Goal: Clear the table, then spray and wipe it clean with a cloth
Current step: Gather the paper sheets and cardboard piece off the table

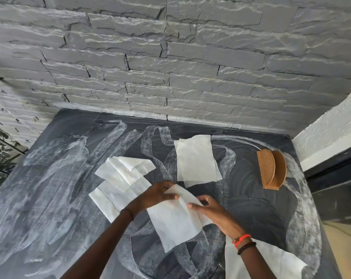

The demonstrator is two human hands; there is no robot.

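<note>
Both hands hold one thin white paper napkin (176, 220) just above the dark table (50, 198), whose top is smeared with white streaks. My left hand (156, 195) pinches the napkin's upper edge; my right hand (212, 211) grips its right side. A loose pile of napkins (120, 176) lies to the left of my hands. A neater stack of napkins (196, 160) lies farther back. Another napkin (271, 262) lies under my right forearm at the near right. No cloth or spray bottle is in view.
A brown wooden napkin holder (271, 169) stands near the table's right edge. A grey stone-brick wall (170, 57) runs along the far edge. A white ledge (331, 129) and dark surface lie to the right.
</note>
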